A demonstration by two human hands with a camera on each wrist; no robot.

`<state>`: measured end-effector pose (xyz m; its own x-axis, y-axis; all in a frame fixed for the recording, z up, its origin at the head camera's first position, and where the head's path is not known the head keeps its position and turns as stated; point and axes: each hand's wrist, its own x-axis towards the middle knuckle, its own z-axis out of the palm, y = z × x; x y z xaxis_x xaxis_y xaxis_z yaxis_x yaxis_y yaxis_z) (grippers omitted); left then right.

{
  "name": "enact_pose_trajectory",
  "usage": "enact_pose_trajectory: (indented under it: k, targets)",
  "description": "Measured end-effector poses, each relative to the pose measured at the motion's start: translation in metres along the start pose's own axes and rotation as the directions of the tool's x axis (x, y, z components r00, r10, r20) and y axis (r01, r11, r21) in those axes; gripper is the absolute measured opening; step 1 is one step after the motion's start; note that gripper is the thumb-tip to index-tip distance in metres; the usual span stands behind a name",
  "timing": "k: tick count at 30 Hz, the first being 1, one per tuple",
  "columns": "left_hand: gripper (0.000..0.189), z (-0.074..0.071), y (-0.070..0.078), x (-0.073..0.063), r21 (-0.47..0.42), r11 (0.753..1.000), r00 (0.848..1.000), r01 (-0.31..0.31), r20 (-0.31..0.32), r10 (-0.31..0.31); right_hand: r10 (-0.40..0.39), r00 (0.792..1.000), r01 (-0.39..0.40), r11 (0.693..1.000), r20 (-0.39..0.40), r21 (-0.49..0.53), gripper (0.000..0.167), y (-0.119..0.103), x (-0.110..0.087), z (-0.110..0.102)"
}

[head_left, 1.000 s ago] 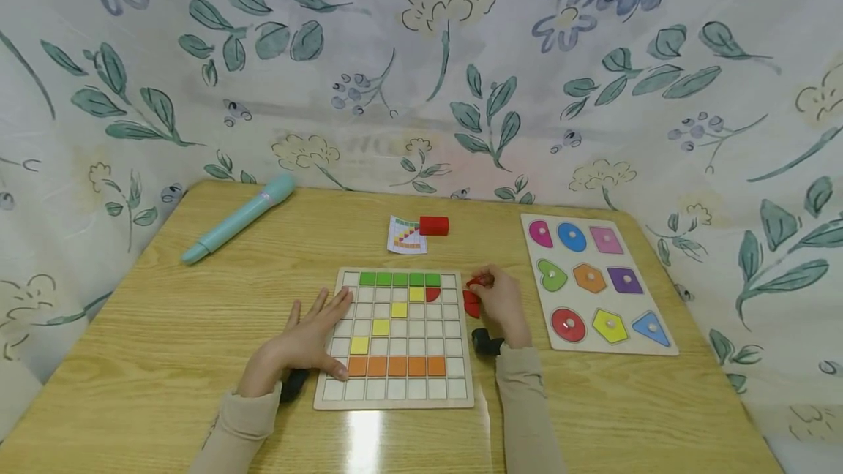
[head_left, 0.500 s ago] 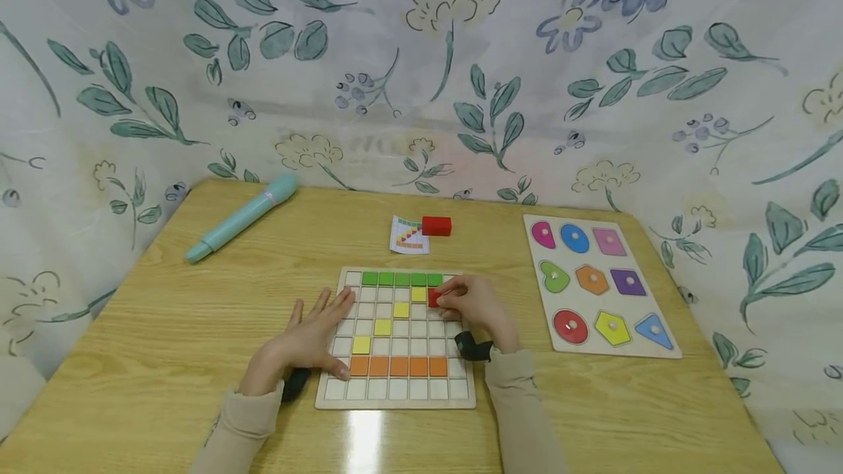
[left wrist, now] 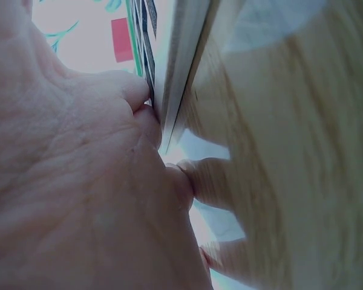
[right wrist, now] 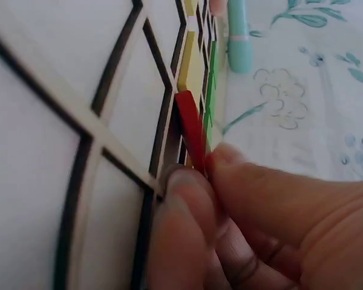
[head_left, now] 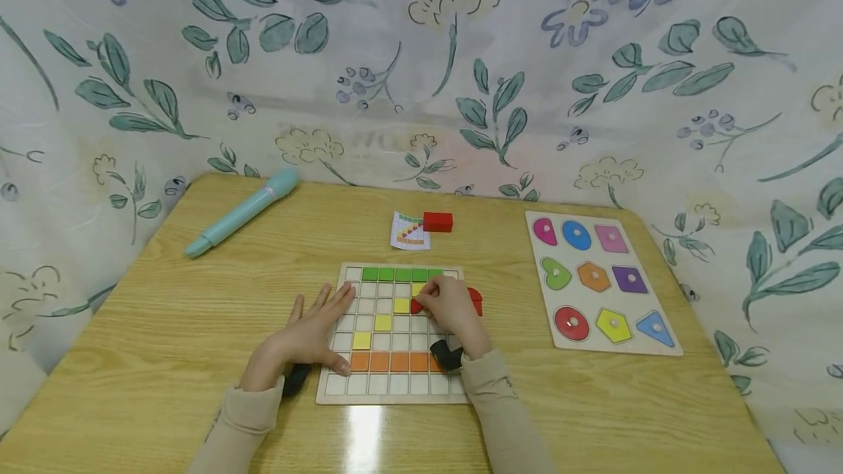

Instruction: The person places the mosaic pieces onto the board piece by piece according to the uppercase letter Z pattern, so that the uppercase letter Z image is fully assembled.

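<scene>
A wooden grid board (head_left: 399, 385) lies on the table, with a green tile row (head_left: 395, 274), a yellow tile diagonal (head_left: 383, 322) and an orange tile row (head_left: 398, 362). My left hand (head_left: 303, 335) rests on its left edge, fingers spread. My right hand (head_left: 454, 309) pinches a red quarter-circle tile (right wrist: 192, 124) between thumb and fingers, tilted over a cell beside a yellow tile (right wrist: 191, 63). The cell where a red tile was placed earlier is hidden behind this hand. Several red tiles (head_left: 476, 301) lie off the board's right edge, partly covered.
A pattern card (head_left: 407, 232) and a red block (head_left: 437, 222) stand behind the board. To the right lies a shape puzzle board (head_left: 579, 298) with knobbed pieces. A teal microphone-shaped object (head_left: 244, 213) is at the back left. A floral cloth (head_left: 369, 115) hangs behind the table.
My right hand has gone from the loose red tiles onto the board, first to a cell near the right side, then left and slightly lower with the red tile. The left hand stays in place.
</scene>
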<state>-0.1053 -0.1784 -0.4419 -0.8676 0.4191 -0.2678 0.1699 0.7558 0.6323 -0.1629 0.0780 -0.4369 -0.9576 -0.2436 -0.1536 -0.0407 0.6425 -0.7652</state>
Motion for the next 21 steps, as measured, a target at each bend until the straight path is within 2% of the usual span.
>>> enact_pose_trajectory:
  k: [4, 7, 11, 14, 17, 21]
  targets:
    - [0.131, -0.001, 0.001, 0.000, 0.007, 1.000, 1.000, 0.005, 0.002, -0.005, 0.010, 1.000, -0.010, 1.000, -0.011, 0.003, 0.010, 0.000, 0.000, -0.001]
    - [0.131, -0.002, 0.002, -0.001, 0.002, 1.000, 1.000, 0.001, 0.002, -0.001, -0.002, 1.000, 0.002, 1.000, -0.016, 0.023, 0.011, 0.008, 0.001, -0.009]
    - [0.131, -0.001, 0.003, 0.000, -0.004, 1.000, 1.000, -0.007, -0.001, 0.007, 0.014, 0.993, -0.014, 1.000, -0.113, 0.005, 0.016, 0.030, 0.002, -0.031]
    - [0.130, -0.001, 0.002, 0.001, -0.005, 1.000, 1.000, -0.015, -0.002, 0.015, 0.061, 0.986, -0.067, 0.997, -0.156, -0.035, 0.021, 0.048, 0.000, -0.048]
    - [0.130, -0.001, 0.000, 0.001, 0.002, 1.000, 1.000, -0.015, -0.002, 0.015, 0.098, 0.987, -0.109, 0.990, -0.129, -0.086, 0.026, 0.058, -0.003, -0.058]
    - [0.132, -0.002, 0.000, 0.001, 0.003, 1.000, 1.000, -0.017, -0.001, 0.017, 0.095, 0.991, -0.107, 0.986, -0.099, -0.125, 0.025, 0.059, -0.005, -0.060]
